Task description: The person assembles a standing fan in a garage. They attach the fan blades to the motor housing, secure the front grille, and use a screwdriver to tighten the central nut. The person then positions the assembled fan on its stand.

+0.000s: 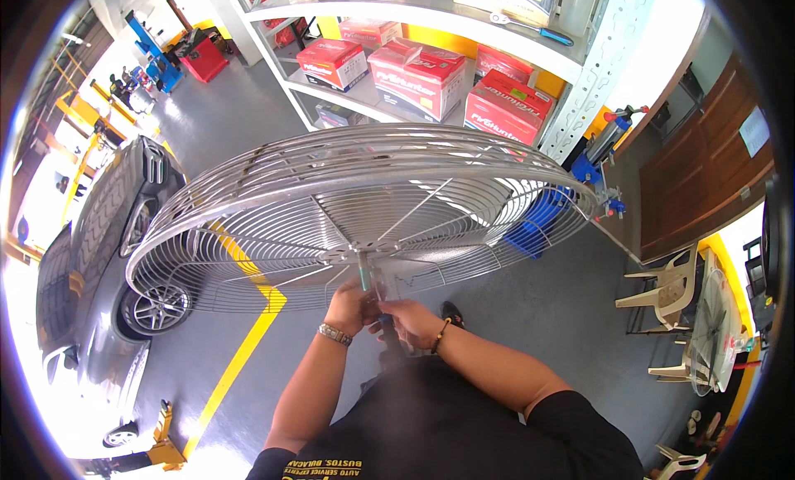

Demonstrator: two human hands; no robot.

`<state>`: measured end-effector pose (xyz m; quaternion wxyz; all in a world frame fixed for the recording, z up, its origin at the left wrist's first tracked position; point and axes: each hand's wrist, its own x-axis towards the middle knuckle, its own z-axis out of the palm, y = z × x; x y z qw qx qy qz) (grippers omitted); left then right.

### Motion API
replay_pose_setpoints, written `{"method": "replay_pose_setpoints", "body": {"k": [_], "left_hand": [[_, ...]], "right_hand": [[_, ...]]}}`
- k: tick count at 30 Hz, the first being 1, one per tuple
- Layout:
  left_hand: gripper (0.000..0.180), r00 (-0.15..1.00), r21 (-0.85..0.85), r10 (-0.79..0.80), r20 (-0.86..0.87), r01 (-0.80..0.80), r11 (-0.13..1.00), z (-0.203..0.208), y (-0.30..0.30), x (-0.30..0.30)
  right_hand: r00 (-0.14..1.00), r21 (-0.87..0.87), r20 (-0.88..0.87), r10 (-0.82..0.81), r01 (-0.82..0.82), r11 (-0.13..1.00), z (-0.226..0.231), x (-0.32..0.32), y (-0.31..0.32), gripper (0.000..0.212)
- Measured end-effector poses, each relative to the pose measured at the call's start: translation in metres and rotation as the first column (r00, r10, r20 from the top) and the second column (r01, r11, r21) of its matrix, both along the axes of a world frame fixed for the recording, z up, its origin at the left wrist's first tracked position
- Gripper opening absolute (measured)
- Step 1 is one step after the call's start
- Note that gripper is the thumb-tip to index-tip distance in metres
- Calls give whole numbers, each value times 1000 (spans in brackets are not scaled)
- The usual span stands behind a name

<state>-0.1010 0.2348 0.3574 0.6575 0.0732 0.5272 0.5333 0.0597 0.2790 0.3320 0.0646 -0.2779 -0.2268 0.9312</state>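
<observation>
A large round metal fan guard (pixel 364 182), made of many curved wires, spreads in front of me at chest height. Its spokes meet at a central plate (pixel 362 253). Just below that plate my left hand (pixel 352 308) is closed, its fingers beside a slim green piece (pixel 364 274). Close by on the right, my right hand (pixel 411 323) is closed with thumb and fingers at the top of the dark upright pole (pixel 394 335). The fingers overlap, so what exactly each hand grips at the hub is partly hidden.
White metal shelves (pixel 381 107) with red-and-white boxes (pixel 418 78) stand just beyond the guard. A blue bin (pixel 538 223) is behind its right edge. A dark car (pixel 124 273) stands left, past a yellow floor line (pixel 236 368). Beige plastic chairs (pixel 667 289) stand right.
</observation>
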Motion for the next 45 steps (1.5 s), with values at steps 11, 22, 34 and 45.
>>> {"method": "replay_pose_setpoints", "body": {"k": [11,22,34,45], "left_hand": [[14,984,285,102,-149,-56,957,-69,16,-19],[19,979,247,130,154,-166,955,-70,16,-12],[18,936,204,212,282,-274,940,-39,18,18],[20,914,191,303,270,-359,913,-34,17,31]], "right_hand": [[960,88,229,-159,142,986,13,-11,-17,28],[929,198,197,-313,275,941,41,32,-21,28],[923,264,161,-349,301,916,54,47,-13,27],[940,233,121,-320,287,929,54,54,-11,26]]}}
